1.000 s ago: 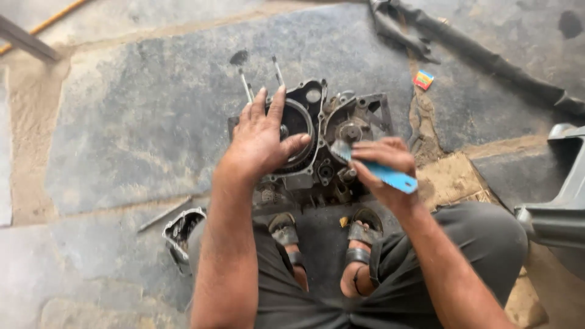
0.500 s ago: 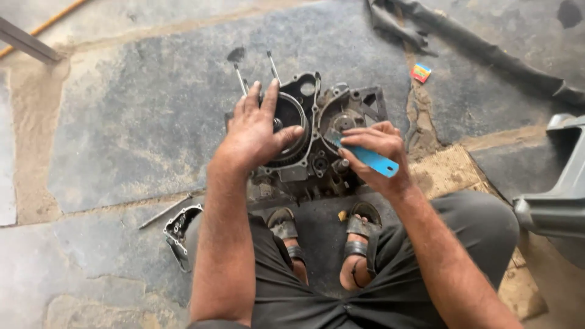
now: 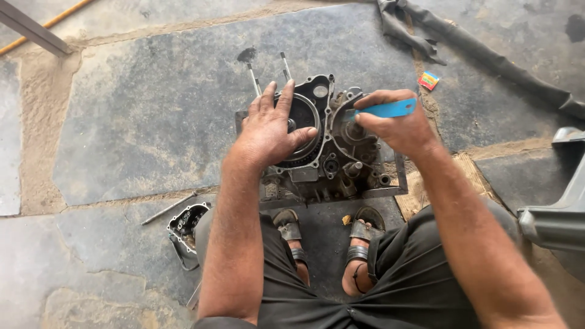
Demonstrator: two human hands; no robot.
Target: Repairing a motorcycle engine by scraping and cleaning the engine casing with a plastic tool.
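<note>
Both hands are down on the grimy grey metal engine case [image 3: 329,152] that sits on the slate floor just ahead of the person's sandalled feet [image 3: 329,244]. His left hand [image 3: 268,131] lies flat and spread over the round dark gear wheel [image 3: 303,131] on the case's left half, fingers splayed toward the far edge and the thumb hooked across the wheel's lower right; it presses rather than grips. His right hand [image 3: 396,125] is curled closed around a flat blue plastic-handled tool [image 3: 387,109], the handle sticking out to the right above the knuckles while the working end, hidden by the fingers, points at the case's upper right corner.

Two thin steel studs [image 3: 268,70] rise from the far side of the case. Left of the case and nearer the person, a small black engine cover [image 3: 186,225] lies open side up beside his knee, a slim metal rod [image 3: 169,208] just beyond it. Well to the right of the case lie a small bright packet [image 3: 429,80] and a long black rubber strip [image 3: 487,58]. A grey plastic panel [image 3: 557,213] stands at the far right.
</note>
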